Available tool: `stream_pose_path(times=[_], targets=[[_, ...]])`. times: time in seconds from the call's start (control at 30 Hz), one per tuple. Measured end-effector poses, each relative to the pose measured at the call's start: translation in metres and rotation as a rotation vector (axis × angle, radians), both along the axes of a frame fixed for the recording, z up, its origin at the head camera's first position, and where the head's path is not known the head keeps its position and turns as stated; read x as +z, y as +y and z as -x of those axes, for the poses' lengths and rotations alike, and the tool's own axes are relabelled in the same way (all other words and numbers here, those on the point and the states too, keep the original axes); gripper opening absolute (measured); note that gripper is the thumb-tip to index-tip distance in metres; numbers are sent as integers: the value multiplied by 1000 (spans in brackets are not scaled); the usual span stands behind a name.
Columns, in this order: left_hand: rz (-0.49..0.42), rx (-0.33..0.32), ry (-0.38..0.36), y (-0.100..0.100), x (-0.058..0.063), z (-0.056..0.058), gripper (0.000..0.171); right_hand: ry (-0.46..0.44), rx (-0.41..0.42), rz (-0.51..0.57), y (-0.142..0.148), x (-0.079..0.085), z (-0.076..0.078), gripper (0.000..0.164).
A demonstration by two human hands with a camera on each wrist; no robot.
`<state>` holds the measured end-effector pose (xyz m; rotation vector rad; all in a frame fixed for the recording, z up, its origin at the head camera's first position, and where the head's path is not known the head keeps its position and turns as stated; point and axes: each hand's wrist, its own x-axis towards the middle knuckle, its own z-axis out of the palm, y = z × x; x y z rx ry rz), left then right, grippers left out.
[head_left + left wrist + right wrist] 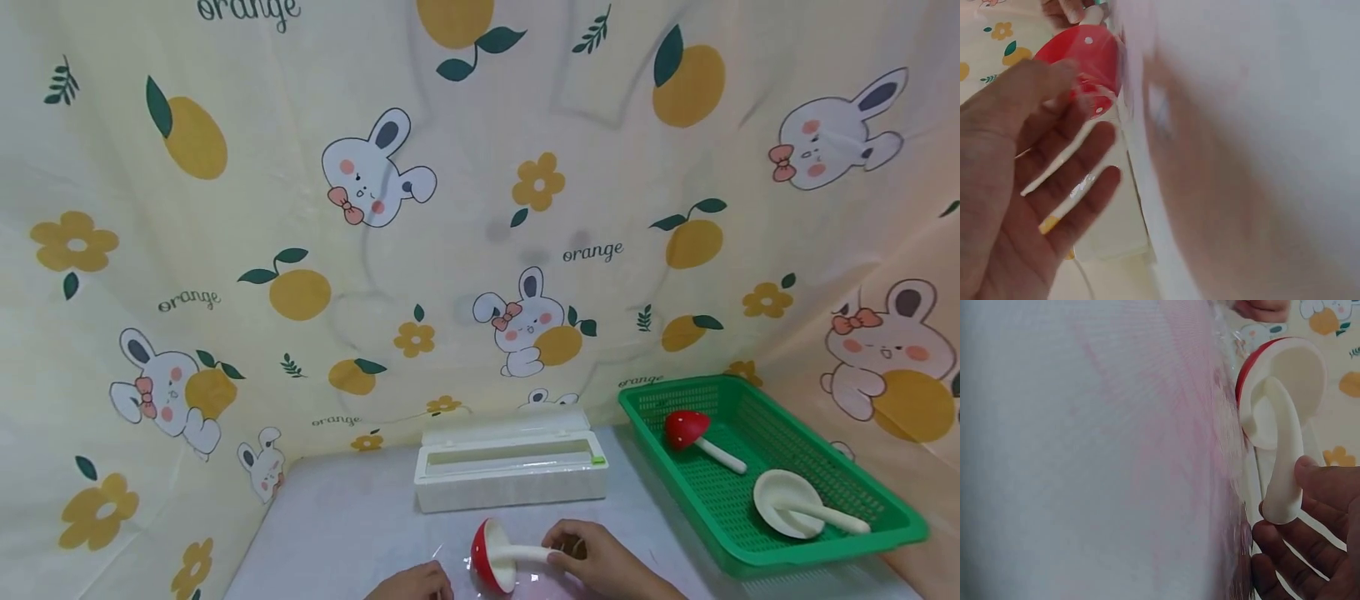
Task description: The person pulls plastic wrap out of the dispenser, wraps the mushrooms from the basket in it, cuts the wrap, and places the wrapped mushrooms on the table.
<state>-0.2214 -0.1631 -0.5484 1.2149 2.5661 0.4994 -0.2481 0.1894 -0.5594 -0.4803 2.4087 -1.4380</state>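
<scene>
A mushroom-shaped ladle [491,557], red with white dots outside and cream inside, lies tilted over clear plastic film [534,577] at the table's front. My right hand [600,560] pinches the end of its cream handle [1286,450] between thumb and fingers. On the other side of the bowl, my left hand [416,581] has thumb and index finger together at the film's edge, seemingly pinching it. Its other fingers [1094,200] are loosely extended in the left wrist view. In that view the red bowl [1099,53] shows just beyond the fingertips.
Behind the hands stands a white film dispenser box [510,487] with its lid raised. At right, a green basket [720,517] holds a red mushroom ladle [687,429] and a cream-sided ladle [787,504]. A printed cloth [465,250] hangs behind the table.
</scene>
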Motion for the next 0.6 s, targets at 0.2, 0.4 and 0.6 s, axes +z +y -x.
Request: stream_pose_path(times=[0.2,0.4,0.6], targets=[[-160,261,-21,2,14,-6,9,72,19,-4,0,-3,1,15],[-202,341,128,11,18,-7,8,115,36,-13,2,-3,3,13],[-282,491,96,24,19,-3,9,101,11,-33,2,-1,6,15]])
